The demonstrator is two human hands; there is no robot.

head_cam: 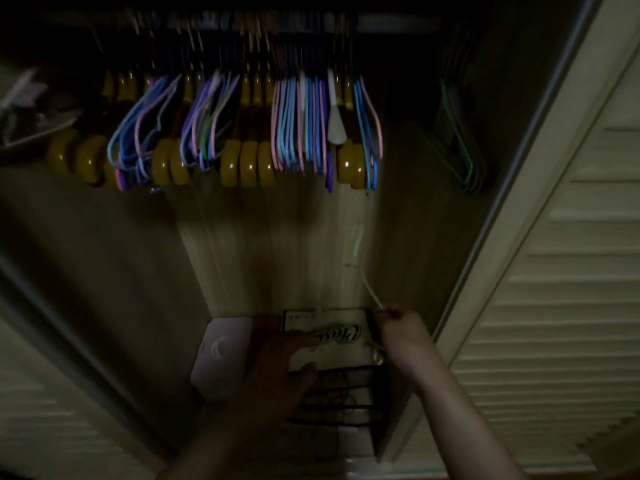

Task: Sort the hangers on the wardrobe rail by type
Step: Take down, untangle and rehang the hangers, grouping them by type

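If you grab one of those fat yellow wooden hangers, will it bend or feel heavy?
The yellow wooden hangers look thick and chunky, so probably stiff, and heavier than the thin colored hangers beside them. Their shiny finish suggests a slightly slippery grip.

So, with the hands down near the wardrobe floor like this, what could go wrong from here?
1. The right hand seems to pinch a thin green hanger that is blurred; it could slip or snag the black wire rack below.
2. The wooden hangers and coloured wire hangers hang interleaved and tightly packed on the rail, so pulling one may tangle or drag neighbours off.
3. The wardrobe is dim, so types could be misjudged.
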